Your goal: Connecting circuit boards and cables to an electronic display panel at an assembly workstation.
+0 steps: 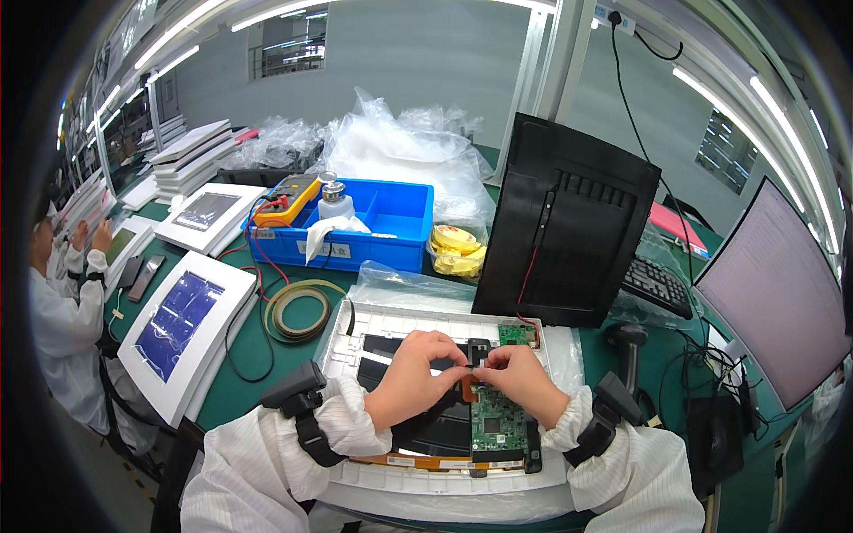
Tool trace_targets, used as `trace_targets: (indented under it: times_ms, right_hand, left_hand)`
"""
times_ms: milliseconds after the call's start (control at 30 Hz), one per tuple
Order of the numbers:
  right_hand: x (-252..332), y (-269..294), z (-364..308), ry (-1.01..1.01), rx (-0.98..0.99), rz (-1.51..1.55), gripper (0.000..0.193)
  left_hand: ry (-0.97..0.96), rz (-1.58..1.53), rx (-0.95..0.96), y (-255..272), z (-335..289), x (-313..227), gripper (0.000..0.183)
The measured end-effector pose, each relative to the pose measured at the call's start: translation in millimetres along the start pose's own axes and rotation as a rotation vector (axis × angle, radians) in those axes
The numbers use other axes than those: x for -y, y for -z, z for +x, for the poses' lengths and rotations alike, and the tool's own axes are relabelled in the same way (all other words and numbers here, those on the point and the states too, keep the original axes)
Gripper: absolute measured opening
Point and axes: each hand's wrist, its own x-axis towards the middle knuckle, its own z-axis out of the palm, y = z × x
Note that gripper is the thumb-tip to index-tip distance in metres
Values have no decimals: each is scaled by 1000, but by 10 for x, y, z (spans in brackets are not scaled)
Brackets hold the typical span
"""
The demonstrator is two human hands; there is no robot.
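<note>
A white-framed display panel (342, 355) lies back-up on the bench in front of me. Its right part carries a green circuit board (498, 422), with an orange flex cable (468, 389) at the board's upper left. My left hand (410, 380) reaches over the dark panel, thumb and forefinger pinched together. Opposite it, my right hand (522, 382) pinches just above the board. The fingertips of both hands nearly meet by the flex cable and a black part (479, 346); what they grip is too small to make out. A smaller green board (515, 335) sits beyond my right hand.
A black rear cover (569, 222) stands upright behind the panel. Nearby are a blue divided bin (400, 213) with a multimeter (289, 200), a tape roll (298, 311), a barcode scanner (626, 342), a monitor (782, 293) and a keyboard (657, 286). At left, a co-worker (71, 311) sits beside white-framed displays (187, 329).
</note>
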Motion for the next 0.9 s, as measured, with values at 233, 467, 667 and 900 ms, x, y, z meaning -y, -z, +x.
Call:
trace_targets:
  times_ms: [233, 467, 667, 900]
  right_hand:
    - [35, 54, -112, 100, -45, -11, 19]
    - [2, 90, -122, 102, -18, 31, 21]
    - [12, 111, -128, 83, 2, 24, 20]
    - [38, 105, -140, 59, 19, -15, 15]
  left_hand:
    - [174, -43, 58, -91, 119, 47, 10]
    - [133, 19, 138, -160, 167, 153, 8]
    - [149, -22, 133, -149, 158, 187, 10]
    - [181, -71, 151, -162, 151, 167, 6]
